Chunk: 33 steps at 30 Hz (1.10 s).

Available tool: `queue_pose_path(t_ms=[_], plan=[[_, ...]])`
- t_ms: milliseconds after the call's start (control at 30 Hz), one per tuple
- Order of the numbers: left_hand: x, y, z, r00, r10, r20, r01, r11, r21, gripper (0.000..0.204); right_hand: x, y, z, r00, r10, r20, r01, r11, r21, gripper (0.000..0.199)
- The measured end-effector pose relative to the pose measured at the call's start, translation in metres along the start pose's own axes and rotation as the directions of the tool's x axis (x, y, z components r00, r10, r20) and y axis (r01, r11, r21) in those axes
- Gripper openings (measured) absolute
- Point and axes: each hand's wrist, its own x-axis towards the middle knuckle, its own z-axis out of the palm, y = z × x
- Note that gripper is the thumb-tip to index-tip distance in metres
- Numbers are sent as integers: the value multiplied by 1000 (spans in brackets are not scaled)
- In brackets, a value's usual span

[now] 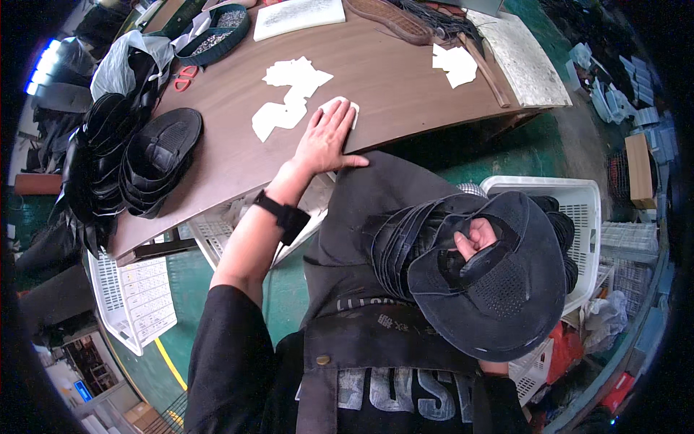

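Note:
My left hand (329, 137) lies flat near the table's edge, thumb stretched out to the side. Under its fingertips is a white cut piece (350, 116), mostly covered by the hand. More thin white pieces (293, 94) overlap just beyond it on the brown table (217, 155). My right hand (477, 237) is pushed through the openings of a stack of black shoe uppers (499, 304), which hangs at my lap. Its visible fingers are curled, and the rest of that hand is hidden. More black shoe uppers (160, 155) are piled at the table's left.
Red-handled scissors (186, 78) and a dark green tray (213, 36) sit at the far left. A white board (300, 18), a brown sole (390, 20) and more white pieces (455, 65) lie farther back. White plastic crates stand at right (542, 184) and lower left (137, 304).

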Motion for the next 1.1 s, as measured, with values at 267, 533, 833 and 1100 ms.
queue_pose_path(t_ms=[267,533,833,1100], plan=[[-38,19,-16,946,-39,-323,-31,977,-209,29,1,-15,21,997,-20,-81,18,1000,-22,30],[-49,156,-93,999,51,9,-22,573,-819,19,-4,-5,24,999,-2,-49,-5,990,-144,27],[-57,174,-67,994,-4,-110,-69,755,-653,33,-14,4,22,975,-202,87,189,972,138,22],[-58,160,-63,972,22,234,181,568,-803,25,-22,-11,39,971,-179,156,173,984,50,14]])
